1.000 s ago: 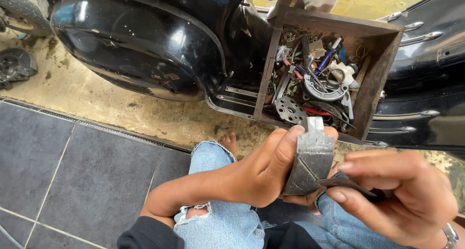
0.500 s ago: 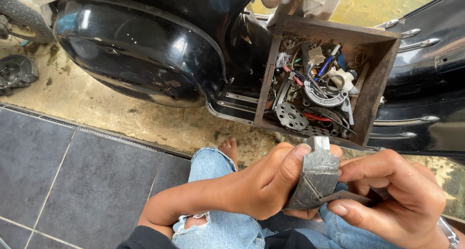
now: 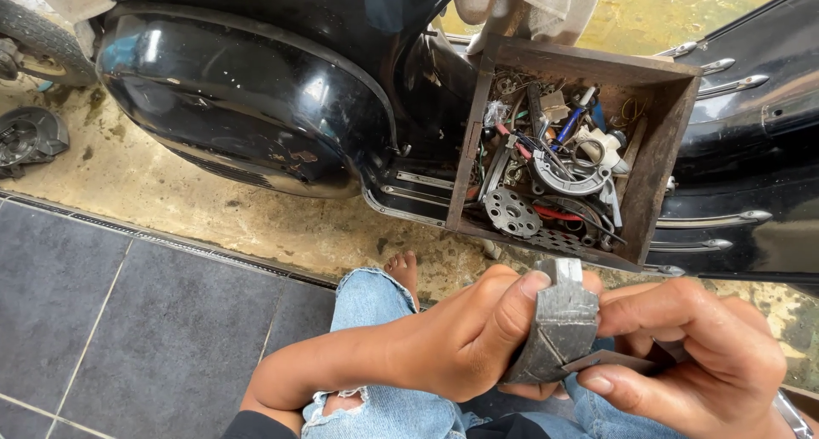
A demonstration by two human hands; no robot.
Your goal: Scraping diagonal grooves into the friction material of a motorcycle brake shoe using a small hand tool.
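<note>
Since the earlier pictures, both hands have sunk lower and nearer the camera, and the grey part has tipped so that its stubby top end points up toward the wooden box (image 3: 661, 153); the box, the black scooter body (image 3: 247, 106) and the grey floor tiles (image 3: 128, 319) keep their places.

Now the left hand (image 3: 461, 341) is closed around the grey curved metal part (image 3: 556, 328), thumb pressed on its upper edge, over the knees in torn blue jeans (image 3: 375, 405). The right hand (image 3: 691, 354) pinches a thin dark strip (image 3: 610, 360) at the part's lower edge, fingers narrow and bent; how the strip joins the part I cannot tell.

Risks, as I judge them: the thumb grip sits high on a smooth, worn surface, so a hard pull on the strip could twist the part out of the left hand and drop it onto the lap or tiles. The strip's edge looks thin enough to nick a fingertip if it slips. The bare foot (image 3: 403, 268) lies just below the tilted box, whose loose metal pieces, a perforated disc (image 3: 510, 212) among them, could spill if the box is bumped.
</note>
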